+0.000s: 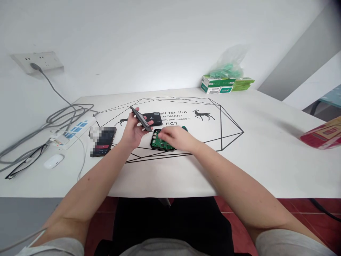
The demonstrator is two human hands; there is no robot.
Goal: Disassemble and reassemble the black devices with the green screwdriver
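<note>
My left hand is closed around a dark flat rectangular panel, held tilted above the table. My right hand is closed over a green circuit board in a black case. Its curled fingertips are at the board, and whatever they pinch is hidden. Just behind that hand a small teal-green object sticks out; most of it is covered. Beyond the left fingers lies a black box-like case with a small label, flat on the table.
At left lie a phone, a white earbud case, glasses and a power strip with grey cables. Green-and-white boxes under a plastic bag stand at the back. A red package sits at the right edge.
</note>
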